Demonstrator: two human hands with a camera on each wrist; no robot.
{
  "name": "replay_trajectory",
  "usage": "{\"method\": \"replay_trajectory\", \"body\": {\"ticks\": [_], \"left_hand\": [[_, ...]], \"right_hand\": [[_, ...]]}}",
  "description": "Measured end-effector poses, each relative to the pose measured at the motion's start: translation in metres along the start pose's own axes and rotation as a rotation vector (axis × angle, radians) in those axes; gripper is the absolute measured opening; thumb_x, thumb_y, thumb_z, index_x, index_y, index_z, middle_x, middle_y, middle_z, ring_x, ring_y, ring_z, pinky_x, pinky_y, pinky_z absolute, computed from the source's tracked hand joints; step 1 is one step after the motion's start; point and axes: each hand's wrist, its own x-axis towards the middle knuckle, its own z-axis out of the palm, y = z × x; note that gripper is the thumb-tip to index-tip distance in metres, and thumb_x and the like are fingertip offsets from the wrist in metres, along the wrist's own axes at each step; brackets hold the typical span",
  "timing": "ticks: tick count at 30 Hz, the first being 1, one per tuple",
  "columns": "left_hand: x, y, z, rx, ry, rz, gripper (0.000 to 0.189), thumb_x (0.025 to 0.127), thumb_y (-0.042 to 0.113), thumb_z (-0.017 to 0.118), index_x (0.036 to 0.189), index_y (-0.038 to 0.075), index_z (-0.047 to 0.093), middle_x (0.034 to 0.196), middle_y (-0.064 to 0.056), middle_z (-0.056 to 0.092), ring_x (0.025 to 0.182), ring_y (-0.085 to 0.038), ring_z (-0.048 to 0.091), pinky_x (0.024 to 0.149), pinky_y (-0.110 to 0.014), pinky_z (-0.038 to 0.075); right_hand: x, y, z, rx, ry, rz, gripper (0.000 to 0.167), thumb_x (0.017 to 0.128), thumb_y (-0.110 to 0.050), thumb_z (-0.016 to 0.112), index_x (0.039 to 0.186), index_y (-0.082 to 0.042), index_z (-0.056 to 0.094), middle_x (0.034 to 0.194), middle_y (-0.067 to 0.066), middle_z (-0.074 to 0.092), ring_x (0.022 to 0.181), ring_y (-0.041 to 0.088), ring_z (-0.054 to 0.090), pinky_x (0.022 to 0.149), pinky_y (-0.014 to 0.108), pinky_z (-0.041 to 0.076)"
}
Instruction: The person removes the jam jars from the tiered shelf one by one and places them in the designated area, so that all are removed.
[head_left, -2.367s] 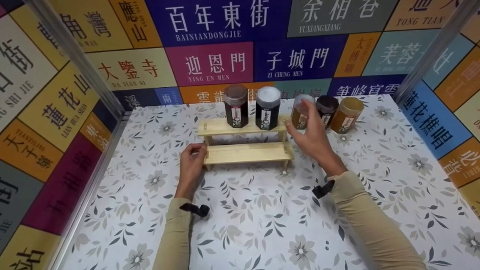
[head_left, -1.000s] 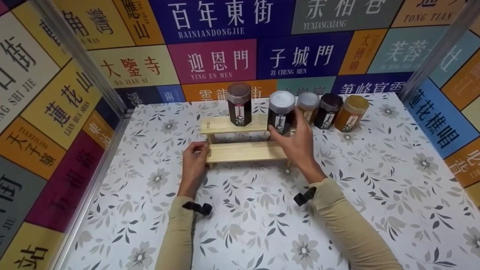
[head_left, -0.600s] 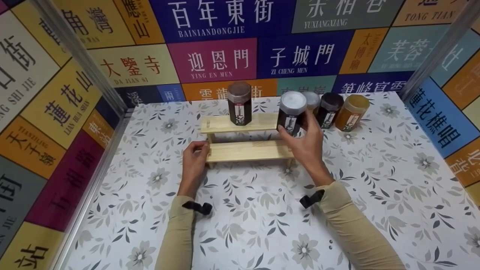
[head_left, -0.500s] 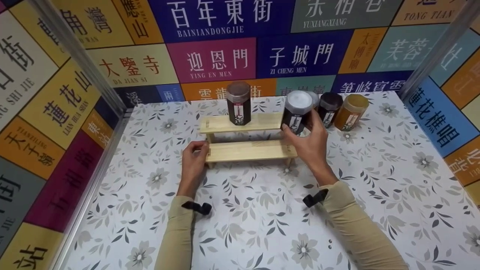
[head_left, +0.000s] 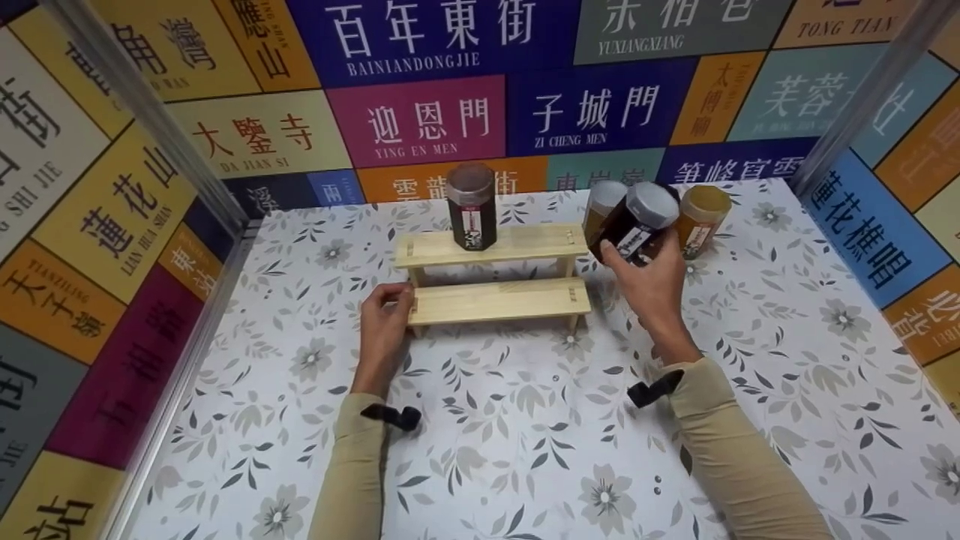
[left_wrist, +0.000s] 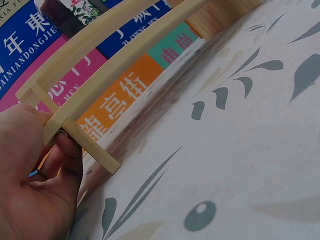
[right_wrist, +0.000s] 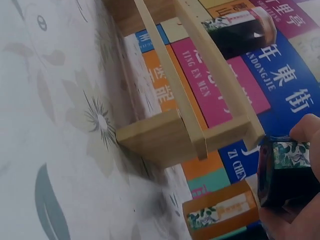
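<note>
– While checking the hands, seeing what on the left?

– Seeing left hand point(head_left: 385, 322) with thumb and fingers curled in, pinching the left end of lower shelf point(head_left: 480, 305) on wooden stand point(head_left: 495, 296). Confirming in left wrist view: gripping right by a leg point(left_wrist: 93, 147).

– And on the right?

– Seeing right hand point(head_left: 652, 289) opened only to jar width, gripping pale-topped dark jar point(head_left: 634, 229). Using thumb on its left side, fingers round its right.

– Getting a fix on that jar?

– Placing it near the right end of upper shelf point(head_left: 529, 240), beyond the stand's edge in head view. Tilting, top leaning right. Not being able to tell whether touching tabletop point(head_left: 480, 442) at the base.

– Reading the rest how?

– Counting one brown-topped jar point(head_left: 472, 217) standing upright on upper shelf, a bit left of middle. Spotting pale-topped amber jar point(head_left: 604, 196) just left of the gripped jar, partly hidden behind it, and yellow-topped amber jar point(head_left: 705, 221) just right of it. Noting leaf-and-flower print on tabletop, sign-covered wall point(head_left: 420, 124) behind, tan sleeves point(head_left: 349, 465) on both arms, black straps point(head_left: 394, 416) at cuffs.
</note>
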Motion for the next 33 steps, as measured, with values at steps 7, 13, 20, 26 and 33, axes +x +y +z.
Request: {"method": "replay_trajectory", "body": {"ticks": [7, 13, 20, 26, 33], "left_hand": [[0.003, -0.003, -0.002, 0.065, 0.013, 0.061, 0.021, 0.104, 0.021, 0.071, 0.116, 0.004, 0.074, 0.108, -0.012, 0.068, 0.091, -0.018, 0.066, 0.075, -0.022, 0.054], [0.002, -0.003, -0.002, 0.059, 0.015, 0.04, 0.02, 0.104, 0.02, 0.071, 0.116, 0.004, 0.074, 0.108, -0.012, 0.068, 0.091, -0.02, 0.067, 0.073, -0.023, 0.055], [0.001, -0.002, 0.0, 0.067, 0.014, 0.057, 0.019, 0.104, 0.021, 0.072, 0.114, 0.005, 0.074, 0.108, -0.011, 0.068, 0.096, -0.02, 0.066, 0.078, -0.023, 0.054], [0.001, 0.001, -0.001, 0.064, -0.001, 0.086, 0.019, 0.105, 0.021, 0.072, 0.114, 0.004, 0.073, 0.109, -0.013, 0.069, 0.093, -0.023, 0.072, 0.073, -0.024, 0.059], [0.006, 0.003, -0.004, 0.108, -0.013, 0.12, 0.018, 0.107, 0.02, 0.069, 0.117, 0.005, 0.073, 0.111, -0.013, 0.069, 0.088, -0.019, 0.073, 0.065, -0.023, 0.056]], "right_hand": [[0.005, 0.024, -0.003, -0.091, -0.112, 0.046, 0.094, 0.087, -0.033, 0.091, 0.158, -0.003, 0.038, 0.152, 0.02, 0.056, 0.14, 0.033, 0.057, 0.117, 0.052, 0.047], [0.005, 0.043, -0.002, -0.189, -0.235, 0.073, 0.097, 0.086, -0.031, 0.092, 0.158, -0.002, 0.035, 0.154, 0.025, 0.054, 0.142, 0.04, 0.056, 0.118, 0.056, 0.046], [0.01, 0.05, -0.005, -0.237, -0.309, 0.101, 0.103, 0.089, -0.036, 0.09, 0.165, -0.006, 0.027, 0.161, 0.027, 0.048, 0.15, 0.044, 0.048, 0.123, 0.06, 0.041], [0.016, 0.05, -0.007, -0.247, -0.339, 0.12, 0.104, 0.091, -0.036, 0.088, 0.169, -0.007, 0.024, 0.165, 0.027, 0.044, 0.154, 0.046, 0.043, 0.126, 0.062, 0.036], [0.02, 0.053, -0.002, -0.234, -0.33, 0.1, 0.104, 0.092, -0.033, 0.088, 0.169, -0.006, 0.024, 0.164, 0.027, 0.045, 0.153, 0.046, 0.044, 0.126, 0.061, 0.037]]}}
